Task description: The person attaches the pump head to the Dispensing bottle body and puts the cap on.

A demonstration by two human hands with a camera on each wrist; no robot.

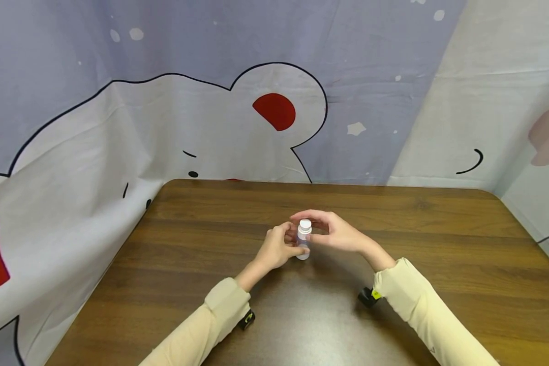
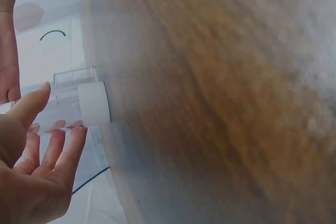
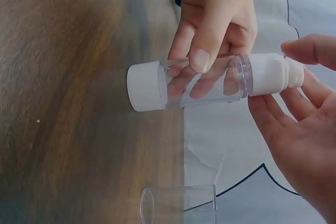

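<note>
A small pump bottle (image 1: 304,226) with a see-through body, a white base and a stepped white pump top stands upright over the table. My left hand (image 1: 273,249) holds its clear body, thumb on one side and fingers round the other. Higher up, my right hand (image 1: 340,233) curls round the white pump top (image 3: 268,74), thumb on the near side and fingers behind it. In the right wrist view the white base (image 3: 147,86) sits at the wooden surface. A clear, empty cylindrical cap (image 3: 178,205) stands beside the bottle.
The brown wooden table (image 1: 187,300) has rounded far corners. A printed cloth (image 1: 201,117) hangs behind it and along its left side. Each sleeve carries a small black wrist camera (image 1: 368,297) near the cuff.
</note>
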